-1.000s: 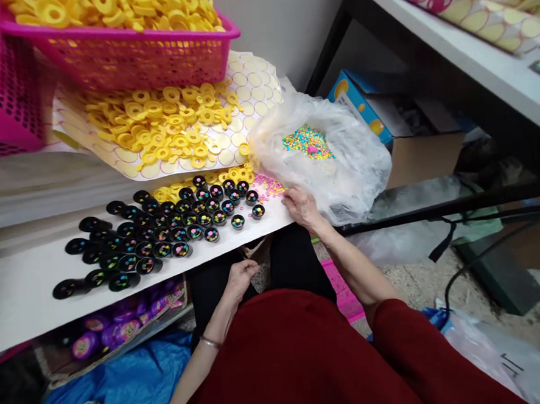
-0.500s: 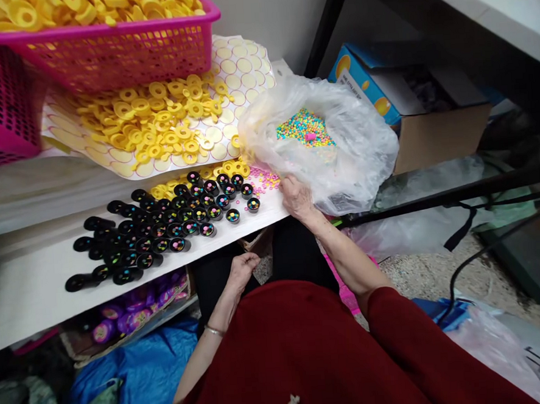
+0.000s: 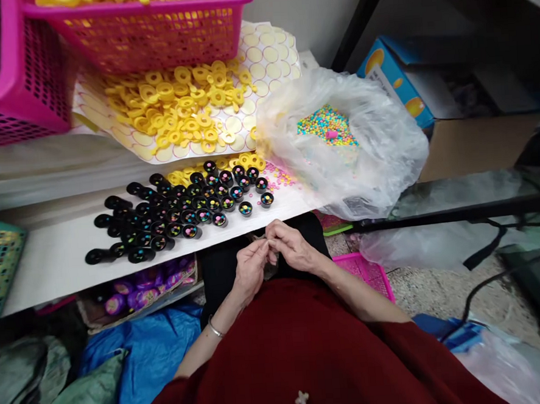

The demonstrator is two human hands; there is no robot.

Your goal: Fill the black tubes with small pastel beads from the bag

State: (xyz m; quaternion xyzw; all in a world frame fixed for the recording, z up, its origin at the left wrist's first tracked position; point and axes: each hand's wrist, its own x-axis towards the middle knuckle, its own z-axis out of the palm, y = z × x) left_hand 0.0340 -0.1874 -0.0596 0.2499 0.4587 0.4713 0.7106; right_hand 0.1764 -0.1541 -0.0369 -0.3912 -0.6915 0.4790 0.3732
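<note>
My left hand (image 3: 250, 267) and my right hand (image 3: 292, 245) meet over my lap, just off the shelf's front edge. Both have their fingers pinched together, fingertips touching; anything between them is too small or hidden. Beyond them, many small black cups (image 3: 190, 230) stand in rows on the white shelf (image 3: 73, 272), with coloured beads inside those nearest. Loose pink beads (image 3: 280, 176) lie to the right of the cups. An open clear plastic bag (image 3: 387, 140) holds many multicoloured beads (image 3: 322, 125) with a pink piece on top.
Yellow ring-shaped pieces (image 3: 186, 103) lie on a sheet of round stickers (image 3: 267, 50) below a pink basket (image 3: 150, 41). A cardboard box (image 3: 477, 143) stands at right, near a black bar (image 3: 435, 217). Purple items (image 3: 141, 292) sit in a box under the shelf.
My right hand has come away from the shelf edge by the bag and joined my left hand over the lap. The left hand has shifted slightly up and right. The view has shifted left.
</note>
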